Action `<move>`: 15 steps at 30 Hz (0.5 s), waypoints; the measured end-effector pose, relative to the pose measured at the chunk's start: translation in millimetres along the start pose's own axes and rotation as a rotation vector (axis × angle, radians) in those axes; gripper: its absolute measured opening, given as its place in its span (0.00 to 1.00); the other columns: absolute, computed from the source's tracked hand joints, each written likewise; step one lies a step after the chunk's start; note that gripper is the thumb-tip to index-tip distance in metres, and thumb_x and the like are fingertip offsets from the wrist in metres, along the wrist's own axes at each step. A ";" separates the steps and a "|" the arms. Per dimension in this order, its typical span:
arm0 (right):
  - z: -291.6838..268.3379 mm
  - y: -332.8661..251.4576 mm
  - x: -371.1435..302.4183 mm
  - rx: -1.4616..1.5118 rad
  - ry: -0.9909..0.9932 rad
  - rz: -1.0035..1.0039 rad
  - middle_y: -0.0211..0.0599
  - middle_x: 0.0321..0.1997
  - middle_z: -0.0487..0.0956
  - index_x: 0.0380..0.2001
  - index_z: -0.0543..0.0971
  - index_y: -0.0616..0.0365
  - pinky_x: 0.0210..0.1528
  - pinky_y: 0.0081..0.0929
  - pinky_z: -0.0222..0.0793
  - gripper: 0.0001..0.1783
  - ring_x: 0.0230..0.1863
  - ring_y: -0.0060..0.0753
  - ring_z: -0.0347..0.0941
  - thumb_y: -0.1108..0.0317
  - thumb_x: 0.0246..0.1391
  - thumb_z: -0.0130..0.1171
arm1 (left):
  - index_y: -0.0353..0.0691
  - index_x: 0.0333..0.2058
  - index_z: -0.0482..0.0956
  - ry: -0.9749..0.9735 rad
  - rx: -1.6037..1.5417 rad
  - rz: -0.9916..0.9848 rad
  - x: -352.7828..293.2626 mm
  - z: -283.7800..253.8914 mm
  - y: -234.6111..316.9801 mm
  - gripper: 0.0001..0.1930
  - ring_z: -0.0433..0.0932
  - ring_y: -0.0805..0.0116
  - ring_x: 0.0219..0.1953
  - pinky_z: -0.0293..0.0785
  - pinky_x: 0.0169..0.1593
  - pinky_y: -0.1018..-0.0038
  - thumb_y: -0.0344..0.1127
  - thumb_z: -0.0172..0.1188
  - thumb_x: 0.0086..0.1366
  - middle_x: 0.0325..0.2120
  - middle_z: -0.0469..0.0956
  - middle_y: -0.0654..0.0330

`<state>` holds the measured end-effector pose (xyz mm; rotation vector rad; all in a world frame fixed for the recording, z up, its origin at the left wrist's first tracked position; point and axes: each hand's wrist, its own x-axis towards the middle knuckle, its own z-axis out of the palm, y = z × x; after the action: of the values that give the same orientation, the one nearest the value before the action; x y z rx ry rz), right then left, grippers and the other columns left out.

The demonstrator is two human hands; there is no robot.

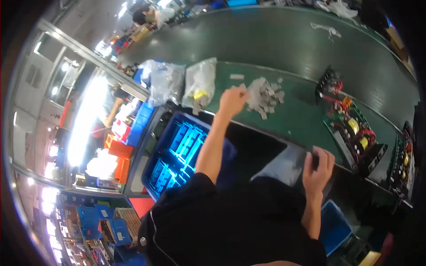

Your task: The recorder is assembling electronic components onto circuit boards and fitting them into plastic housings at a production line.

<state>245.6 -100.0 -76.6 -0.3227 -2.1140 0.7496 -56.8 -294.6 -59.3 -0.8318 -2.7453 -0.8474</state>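
Observation:
My left hand [234, 101] reaches over the green bench [301, 95], its fingers drawn together at the left edge of a heap of small grey blocks [268, 97]. Whatever those fingers may hold is too small to make out. My right hand [317, 172] hovers by the bench's near edge, thumb and fingers apart, with nothing seen in it. Beside it lies a pale translucent plastic sheet or bag [282, 167]. Further right stands a circuit board assembly [353, 128] with red wires and yellow parts.
Clear plastic bags [166, 82] lie left of the heap. A blue tray [153, 177] with bright blue-lit parts stands near my left forearm. A second board assembly [404, 162] sits at the far right, and a blue bin [335, 226] is low on the right.

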 end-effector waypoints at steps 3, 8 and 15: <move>5.2 -0.8 -11.5 0.017 -0.011 0.019 0.43 0.37 0.77 0.39 0.77 0.63 0.45 0.34 0.68 0.11 0.41 0.44 0.72 0.78 0.50 0.60 | 0.35 0.27 0.79 0.143 0.014 0.001 -9.4 8.2 -27.4 0.16 0.78 0.45 0.29 0.71 0.34 0.58 0.45 0.57 0.62 0.24 0.78 0.47; -8.0 20.4 -48.3 -0.010 -0.036 0.304 0.41 0.37 0.77 0.38 0.77 0.61 0.43 0.33 0.68 0.11 0.40 0.42 0.72 0.77 0.49 0.61 | 0.36 0.34 0.78 0.309 0.063 -0.029 19.9 17.4 -61.7 0.15 0.78 0.46 0.35 0.73 0.39 0.58 0.45 0.61 0.59 0.29 0.79 0.51; -25.9 33.4 -67.2 -0.027 0.048 0.370 0.43 0.38 0.77 0.38 0.77 0.63 0.41 0.29 0.70 0.08 0.39 0.41 0.73 0.78 0.52 0.59 | 0.31 0.34 0.81 -0.082 0.099 -0.292 52.8 21.6 -93.4 0.23 0.80 0.46 0.37 0.75 0.42 0.59 0.46 0.69 0.47 0.31 0.80 0.41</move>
<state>305.8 -95.1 -128.2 -0.7529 -2.0436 0.9137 -151.9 -322.1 -106.1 -0.4633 -3.0008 -0.7284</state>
